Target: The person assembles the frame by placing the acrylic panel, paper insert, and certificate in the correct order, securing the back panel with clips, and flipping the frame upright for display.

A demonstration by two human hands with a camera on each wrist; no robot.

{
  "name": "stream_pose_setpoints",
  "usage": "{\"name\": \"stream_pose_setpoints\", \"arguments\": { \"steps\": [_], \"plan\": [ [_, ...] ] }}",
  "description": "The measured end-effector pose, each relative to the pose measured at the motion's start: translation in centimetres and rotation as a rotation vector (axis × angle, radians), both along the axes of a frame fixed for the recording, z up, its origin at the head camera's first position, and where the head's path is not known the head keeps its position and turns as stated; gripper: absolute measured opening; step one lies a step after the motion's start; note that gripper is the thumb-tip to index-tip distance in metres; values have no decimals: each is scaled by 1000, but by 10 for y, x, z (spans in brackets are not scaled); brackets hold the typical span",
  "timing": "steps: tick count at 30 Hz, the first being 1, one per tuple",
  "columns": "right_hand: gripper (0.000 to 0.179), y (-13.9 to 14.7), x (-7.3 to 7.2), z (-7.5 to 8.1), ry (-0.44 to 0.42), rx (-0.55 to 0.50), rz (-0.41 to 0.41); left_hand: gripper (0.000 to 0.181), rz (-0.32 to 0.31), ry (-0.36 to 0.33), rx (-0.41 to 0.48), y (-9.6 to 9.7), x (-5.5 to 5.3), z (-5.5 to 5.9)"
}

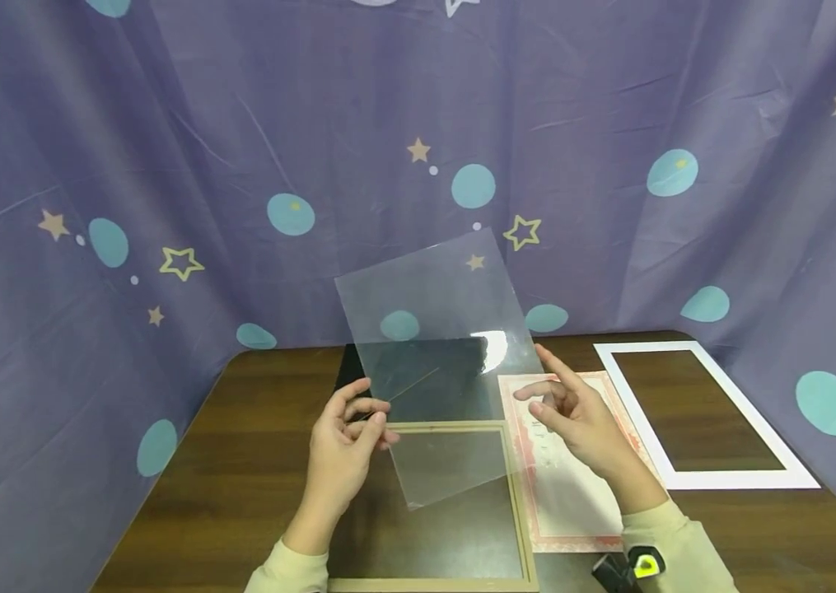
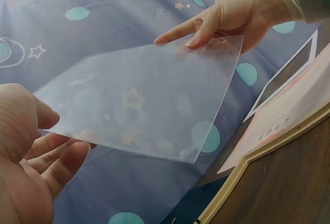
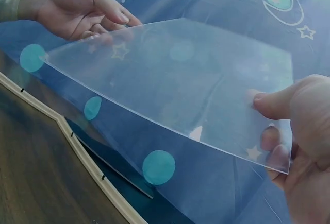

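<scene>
A transparent plastic sheet (image 1: 440, 305) is held up, tilted, above the table. My left hand (image 1: 339, 457) pinches its left edge between thumb and fingers. On the opposite edge, my right hand (image 1: 588, 428) grips the sheet, thumb on one face and fingers behind, as the right wrist view shows. Below the sheet lies a light wooden frame (image 1: 520, 519), with brown tabletop seen through its opening. Partly under the frame's right side is a certificate (image 1: 573, 515) with a pink-red border. Behind the frame, a dark panel (image 1: 347, 371) shows partly through the sheet.
A white rectangular mat (image 1: 740, 479) lies at the right of the brown wooden table (image 1: 188, 461). A purple curtain (image 1: 358, 99) with stars and teal spots hangs behind and at both sides. A thin strip (image 3: 113, 167) lies over the dark panel.
</scene>
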State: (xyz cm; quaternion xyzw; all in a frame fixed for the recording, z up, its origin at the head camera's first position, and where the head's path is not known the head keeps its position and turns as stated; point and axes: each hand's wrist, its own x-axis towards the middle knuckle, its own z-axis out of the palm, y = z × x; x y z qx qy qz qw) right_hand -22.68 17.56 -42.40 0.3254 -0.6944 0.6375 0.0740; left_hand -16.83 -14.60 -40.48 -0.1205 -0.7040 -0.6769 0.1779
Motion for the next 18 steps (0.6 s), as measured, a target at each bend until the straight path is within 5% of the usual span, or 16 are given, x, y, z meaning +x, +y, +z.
{"name": "stream_pose_setpoints", "arguments": {
  "steps": [13,18],
  "plan": [
    [71,-8,5,2,32,4,-44,43,30,28,14,-4,4,5],
    [62,-18,14,7,-14,-87,-8,40,-76,18,41,0,7,6]
  ]
}}
